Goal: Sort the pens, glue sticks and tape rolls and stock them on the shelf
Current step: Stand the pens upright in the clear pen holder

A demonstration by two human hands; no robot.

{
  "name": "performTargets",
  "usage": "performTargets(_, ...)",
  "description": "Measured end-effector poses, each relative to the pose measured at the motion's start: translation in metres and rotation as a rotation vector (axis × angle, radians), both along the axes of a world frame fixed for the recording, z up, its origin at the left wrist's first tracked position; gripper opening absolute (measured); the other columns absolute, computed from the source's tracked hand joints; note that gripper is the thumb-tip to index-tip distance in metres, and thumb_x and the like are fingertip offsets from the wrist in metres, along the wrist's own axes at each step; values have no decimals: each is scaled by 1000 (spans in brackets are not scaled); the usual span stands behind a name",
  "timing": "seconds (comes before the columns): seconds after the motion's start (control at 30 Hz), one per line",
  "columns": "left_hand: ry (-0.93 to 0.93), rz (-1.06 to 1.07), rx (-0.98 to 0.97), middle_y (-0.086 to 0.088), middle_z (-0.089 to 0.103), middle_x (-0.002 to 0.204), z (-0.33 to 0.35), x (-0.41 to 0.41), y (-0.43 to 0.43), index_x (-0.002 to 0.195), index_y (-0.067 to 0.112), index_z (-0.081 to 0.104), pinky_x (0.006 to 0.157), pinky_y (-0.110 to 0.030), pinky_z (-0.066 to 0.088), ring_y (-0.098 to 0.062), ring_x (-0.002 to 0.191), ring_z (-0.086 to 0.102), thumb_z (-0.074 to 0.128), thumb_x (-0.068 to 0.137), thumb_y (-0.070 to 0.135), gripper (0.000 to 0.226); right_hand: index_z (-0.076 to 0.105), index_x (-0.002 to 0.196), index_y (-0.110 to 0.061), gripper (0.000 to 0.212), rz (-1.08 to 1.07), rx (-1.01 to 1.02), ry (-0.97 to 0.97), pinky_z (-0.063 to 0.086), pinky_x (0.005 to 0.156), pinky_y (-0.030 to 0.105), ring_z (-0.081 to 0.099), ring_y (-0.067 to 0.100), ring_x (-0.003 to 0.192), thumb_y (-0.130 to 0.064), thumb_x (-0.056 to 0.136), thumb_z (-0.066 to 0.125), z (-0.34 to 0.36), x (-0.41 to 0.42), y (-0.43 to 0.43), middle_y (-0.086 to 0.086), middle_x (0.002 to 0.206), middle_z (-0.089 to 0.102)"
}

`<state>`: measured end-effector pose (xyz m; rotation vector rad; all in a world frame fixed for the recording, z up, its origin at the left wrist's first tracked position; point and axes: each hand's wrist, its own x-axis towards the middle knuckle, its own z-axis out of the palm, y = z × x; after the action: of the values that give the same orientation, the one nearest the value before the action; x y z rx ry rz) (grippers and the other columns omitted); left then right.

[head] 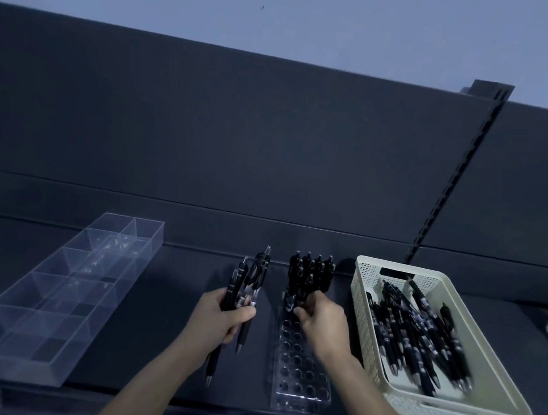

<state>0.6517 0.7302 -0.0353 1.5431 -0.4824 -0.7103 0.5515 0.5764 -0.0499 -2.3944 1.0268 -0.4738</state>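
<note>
Right hand pinches a black pen over the clear pen rack, which reaches the shelf front edge; seat it upright in the next free hole, clear of the standing pens. Left hand grips a pen bundle just beside. White basket crowds the rack's right; open room lies left, before the divided tray

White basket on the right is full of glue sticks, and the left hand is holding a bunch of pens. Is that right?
Not quite. The head view shows that the white basket on the right is full of black pens, not glue sticks. The rest is right: the left hand is holding a bunch of pens.
</note>
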Motion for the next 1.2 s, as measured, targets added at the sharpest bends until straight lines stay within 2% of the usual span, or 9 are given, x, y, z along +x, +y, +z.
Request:
performTargets(0.13,-7,-4,-6,-1,39,46,2,-5,-5,70,10,56,36,-17,28,-7,37,33,63,83,-1,18,53,88,-9,14,12,-32,24,44,64,28,62,23,77,-22,90,59,0,1,-4,10,91,68)
performTargets(0.27,-14,-1,-7,0,40,45,3,-10,-9,72,9,57,37,-17,29,-6,36,34,63,83,0,16,55,93,-5,17,24,-50,35,51,70,34,65,28,85,-22,90,59,-4,3,-5,13,93,67)
performTargets(0.57,-9,-12,-30,2,43,47,9,-20,-17,78,5,59,37,-17,30,-5,38,38,66,81,-2,10,66,92,-8,17,3,60,-157,55,76,30,64,16,75,-23,85,66,1,-15,-5,4,84,70)
performTargets(0.63,10,-28,-34,5,44,45,10,-22,-21,78,6,59,37,-17,30,-6,38,38,67,79,-2,12,68,77,-11,11,16,203,-331,54,67,32,59,13,60,-20,84,67,17,-23,0,0,67,67)
performTargets(0.7,25,-58,-42,5,44,43,10,-26,-27,77,7,58,38,-17,30,-6,37,37,68,78,-2,13,69,68,-17,14,90,367,-473,50,61,23,57,9,55,-17,82,68,36,-29,5,-4,61,65)
performTargets(0.77,39,-97,-48,4,44,43,10,-32,-32,77,7,58,37,-17,30,-6,36,37,68,78,-2,13,69,66,-19,18,201,512,-476,46,57,12,58,2,54,-13,83,67,49,-31,8,-7,61,66)
performTargets(0.87,56,-133,-50,1,48,50,12,-39,-38,75,7,58,37,-17,29,-6,39,38,67,80,0,12,53,56,-11,31,255,642,-445,34,43,9,40,0,40,-7,85,63,50,-31,7,-4,49,47)
performTargets(1.03,60,-62,-20,0,60,67,14,-36,-35,96,9,60,42,-19,34,-7,45,43,50,95,23,17,45,60,-12,32,85,488,-432,29,41,12,36,3,40,-9,88,60,44,-36,-20,-1,51,42)
performTargets(1.2,48,-43,-39,0,66,64,10,-36,-36,91,16,50,43,-23,35,-11,48,44,43,98,14,10,46,62,-16,30,-7,207,-354,35,53,16,44,10,55,-14,86,64,32,-29,-32,-1,59,52)
